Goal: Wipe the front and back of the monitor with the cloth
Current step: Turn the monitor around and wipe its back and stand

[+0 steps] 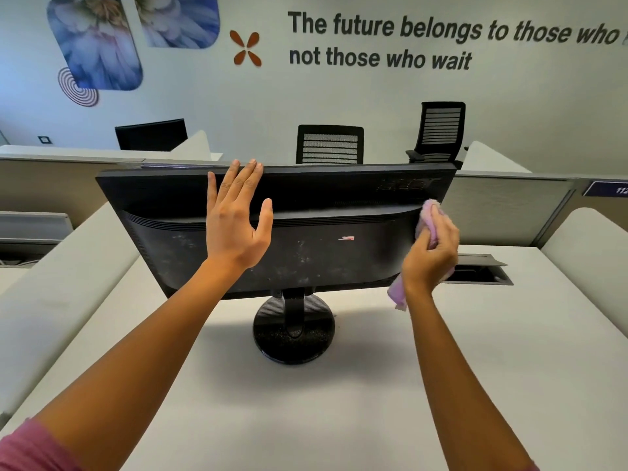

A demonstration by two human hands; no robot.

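Monitor [306, 232] sits on the surface [339, 419] w/ its dusty back facing us; left hand [234, 222] lies flat, fingers spread, prob. to steady it, while right hand [431, 256] grips the cloth [429, 215] against its right edge to wipe.

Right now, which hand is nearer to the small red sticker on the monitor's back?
Right. The right hand holds the cloth just right of the sticker; the left hand rests farther left.

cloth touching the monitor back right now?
Touching. The head view shows the right hand pressing the pink cloth against the right edge of the monitor back, with no gap visible between them.
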